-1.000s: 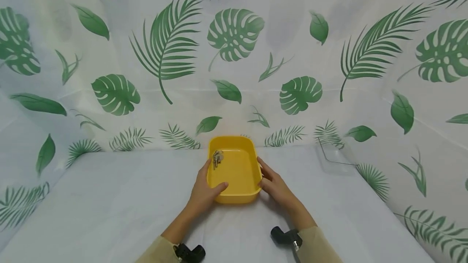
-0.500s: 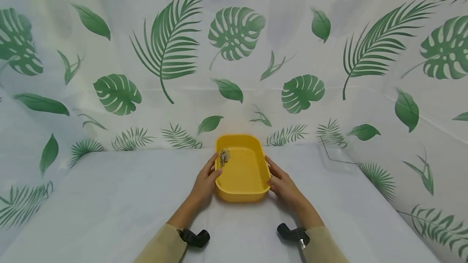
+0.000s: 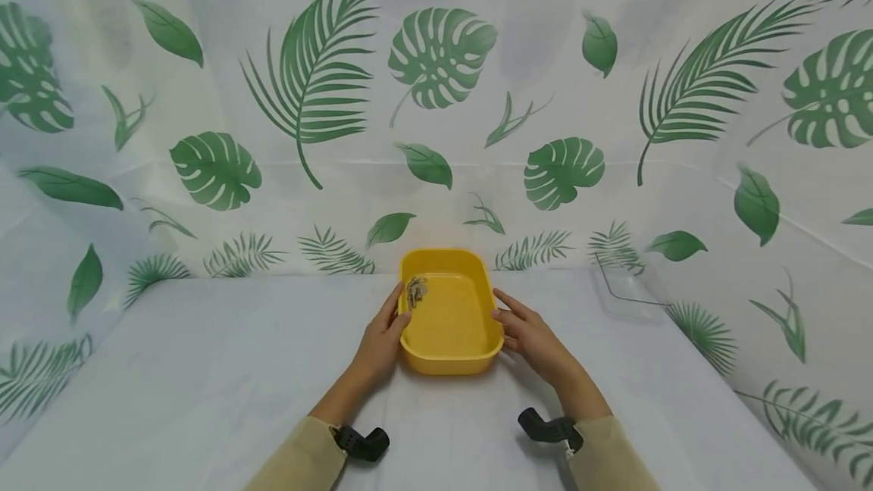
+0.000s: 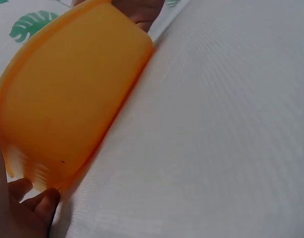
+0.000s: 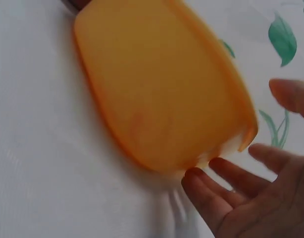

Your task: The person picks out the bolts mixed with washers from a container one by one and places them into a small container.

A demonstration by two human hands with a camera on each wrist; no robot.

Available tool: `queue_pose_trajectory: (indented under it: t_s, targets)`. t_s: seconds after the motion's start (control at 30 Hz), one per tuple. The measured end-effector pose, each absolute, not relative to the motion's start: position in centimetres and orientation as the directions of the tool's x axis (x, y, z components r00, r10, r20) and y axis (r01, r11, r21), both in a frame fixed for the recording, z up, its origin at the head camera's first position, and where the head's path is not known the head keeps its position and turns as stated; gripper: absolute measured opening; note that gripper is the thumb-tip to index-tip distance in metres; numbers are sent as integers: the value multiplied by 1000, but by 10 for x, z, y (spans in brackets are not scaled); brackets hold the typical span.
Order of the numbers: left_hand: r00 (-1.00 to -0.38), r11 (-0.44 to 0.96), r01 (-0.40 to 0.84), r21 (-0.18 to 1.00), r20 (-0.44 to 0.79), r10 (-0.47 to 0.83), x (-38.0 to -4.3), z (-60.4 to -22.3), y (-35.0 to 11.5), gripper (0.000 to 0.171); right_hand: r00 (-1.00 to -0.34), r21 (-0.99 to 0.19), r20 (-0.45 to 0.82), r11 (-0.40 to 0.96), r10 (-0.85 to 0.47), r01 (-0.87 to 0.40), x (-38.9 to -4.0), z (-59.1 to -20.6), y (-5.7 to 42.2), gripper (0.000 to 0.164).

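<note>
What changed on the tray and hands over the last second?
The yellow tray slid slightly to the person's right. The left hand went with it, its thumb drawing back from over the tray to the side rim. The right hand loosened: thumb now off the rim, fingers at or near the wall. Unchanged: keys at the tray's left side, clear container at far right.

White backdrop (image 3: 341, 207), creased, with green leaf prints (image 3: 442, 59); white-covered tabletop (image 3: 225, 370) below; soft light.
</note>
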State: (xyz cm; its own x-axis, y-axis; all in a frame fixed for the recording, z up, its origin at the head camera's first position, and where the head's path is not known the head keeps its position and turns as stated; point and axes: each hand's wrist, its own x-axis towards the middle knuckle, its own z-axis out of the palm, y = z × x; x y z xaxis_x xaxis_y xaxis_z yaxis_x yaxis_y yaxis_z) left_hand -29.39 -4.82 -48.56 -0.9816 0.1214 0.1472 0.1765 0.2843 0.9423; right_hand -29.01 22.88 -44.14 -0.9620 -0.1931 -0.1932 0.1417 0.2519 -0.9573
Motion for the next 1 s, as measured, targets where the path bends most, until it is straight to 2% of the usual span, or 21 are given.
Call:
queue_pose_trajectory:
  t_s: [0.3,0.57,0.8,1.0]
  targets:
    - [-978,267,198,943,172,116,-293,-485,-53,59,-971,-916,-152,395,-186,68,-291,-402,236,76]
    - [-979,250,189,950,161,129,-294,-486,-50,59,-933,-945,-123,327,-338,7,-307,-355,228,76]
    - [-980,277,185,943,156,121,-296,-488,-50,58,-901,-943,-218,320,-375,96,-333,-356,193,74]
    - [-984,233,156,960,130,123,-296,-487,-46,60,-863,-943,-305,257,-403,213,-353,-373,170,83]
